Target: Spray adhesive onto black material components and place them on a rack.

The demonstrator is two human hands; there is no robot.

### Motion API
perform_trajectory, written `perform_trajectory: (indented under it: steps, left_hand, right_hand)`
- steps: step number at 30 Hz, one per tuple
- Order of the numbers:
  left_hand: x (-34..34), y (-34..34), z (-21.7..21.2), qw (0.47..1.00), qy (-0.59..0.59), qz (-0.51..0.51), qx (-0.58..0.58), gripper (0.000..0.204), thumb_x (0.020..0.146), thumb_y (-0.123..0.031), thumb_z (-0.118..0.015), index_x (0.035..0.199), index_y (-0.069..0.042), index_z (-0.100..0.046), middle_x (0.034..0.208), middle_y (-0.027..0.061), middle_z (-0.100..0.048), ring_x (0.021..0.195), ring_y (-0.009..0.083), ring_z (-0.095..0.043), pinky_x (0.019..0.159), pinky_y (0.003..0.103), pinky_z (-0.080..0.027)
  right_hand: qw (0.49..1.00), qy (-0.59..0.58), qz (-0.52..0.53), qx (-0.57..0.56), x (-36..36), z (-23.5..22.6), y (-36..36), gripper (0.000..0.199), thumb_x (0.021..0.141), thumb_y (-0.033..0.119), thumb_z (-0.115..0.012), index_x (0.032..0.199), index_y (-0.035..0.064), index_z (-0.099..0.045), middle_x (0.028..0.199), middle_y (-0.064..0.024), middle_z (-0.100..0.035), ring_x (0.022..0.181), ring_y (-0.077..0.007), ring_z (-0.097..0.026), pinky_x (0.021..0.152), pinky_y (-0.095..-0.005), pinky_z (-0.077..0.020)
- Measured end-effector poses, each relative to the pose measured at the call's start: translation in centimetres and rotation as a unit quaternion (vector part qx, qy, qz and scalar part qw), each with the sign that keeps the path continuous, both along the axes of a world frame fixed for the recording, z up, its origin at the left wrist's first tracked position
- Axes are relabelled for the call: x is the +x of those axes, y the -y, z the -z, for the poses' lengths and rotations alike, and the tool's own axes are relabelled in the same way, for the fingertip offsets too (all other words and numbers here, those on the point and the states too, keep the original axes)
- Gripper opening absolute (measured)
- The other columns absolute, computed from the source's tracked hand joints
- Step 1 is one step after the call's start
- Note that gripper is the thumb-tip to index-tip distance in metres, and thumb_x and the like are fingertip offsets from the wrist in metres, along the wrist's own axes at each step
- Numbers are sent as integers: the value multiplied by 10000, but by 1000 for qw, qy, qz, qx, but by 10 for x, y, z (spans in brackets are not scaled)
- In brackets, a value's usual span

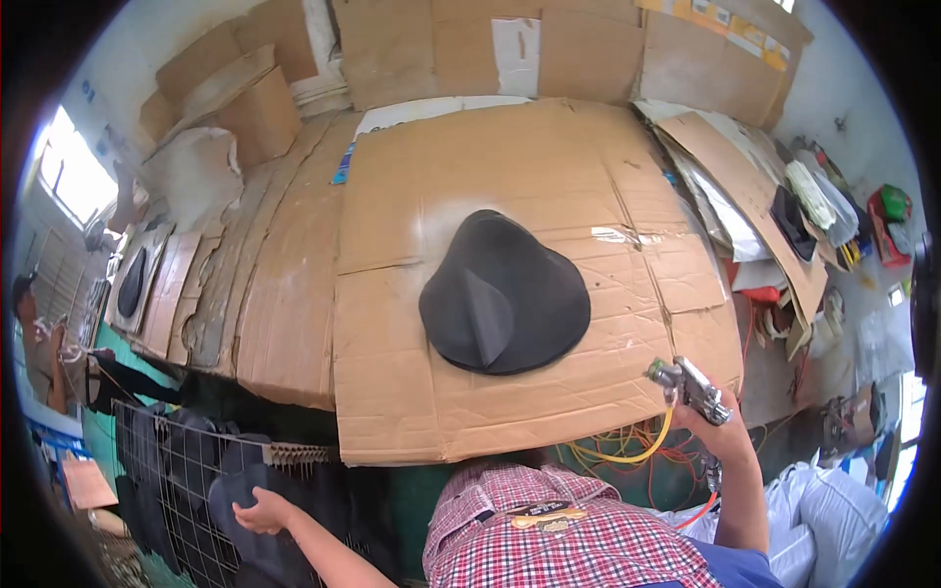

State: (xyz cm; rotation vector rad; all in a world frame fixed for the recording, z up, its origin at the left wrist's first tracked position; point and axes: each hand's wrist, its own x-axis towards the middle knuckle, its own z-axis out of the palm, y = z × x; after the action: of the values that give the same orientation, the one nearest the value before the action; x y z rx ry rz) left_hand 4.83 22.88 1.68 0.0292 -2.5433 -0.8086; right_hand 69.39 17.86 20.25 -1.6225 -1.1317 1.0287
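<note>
A spray gun with a metal body is gripped in my right hand, over the front right edge of the cardboard-covered table. A yellow hose hangs from it. Before me on the cardboard lies a black moulded piece with a rounded three-lobed outline and a raised fold; neither hand touches it. Down at the left, my left hand has its fingers loosely bent and apart. It is beside a dark rounded piece at a wire rack; I see nothing between the fingers.
Coiled orange hoses lie below the table at right. White sacks stand at lower right. Loose cardboard and bags lie at far right. Another person stands at far left, near another black piece.
</note>
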Motion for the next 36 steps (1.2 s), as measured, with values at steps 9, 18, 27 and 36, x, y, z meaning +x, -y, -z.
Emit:
perform_trajectory:
  steps: [9, 18, 27, 36]
  left_hand:
    - [64, -64, 8, 986, 19, 153, 55, 463, 710, -186, -624, 1156, -77, -561, 1238, 140, -503, 1131, 322, -485, 885, 473, -425]
    - [91, -84, 32, 942, 107, 268, 170, 502, 713, -74, -577, 1202, 9, -493, 1215, 203, -469, 1109, 349, -471, 932, 403, -403]
    - [107, -100, 56, 900, 174, 346, 200, 516, 706, -46, -560, 1214, 3, -487, 1224, 177, -471, 1036, 304, -474, 918, 367, -379]
    - [153, -119, 72, 849, 229, 446, 168, 495, 728, -25, -560, 1216, -29, -479, 1232, 149, -467, 1080, 292, -475, 929, 379, -392]
  right_hand:
    - [991, -114, -68, -9, 1, -10, 32, 539, 770, 35, -697, 1260, -16, -476, 918, -40, -602, 816, -88, -549, 732, -250, -466]
    - [998, -28, 53, -2, -7, -40, 38, 528, 771, 36, -686, 1253, -24, -479, 983, -43, -608, 841, -84, -552, 735, -235, -473]
    - [992, -101, -76, 14, -51, -24, 23, 547, 768, 15, -675, 1268, -29, -458, 923, -82, -617, 779, -124, -578, 715, -267, -480]
    - [995, -45, 84, 39, -34, -38, 30, 511, 802, 51, -659, 1267, -21, -462, 967, -45, -598, 786, -84, -560, 696, -243, -492]
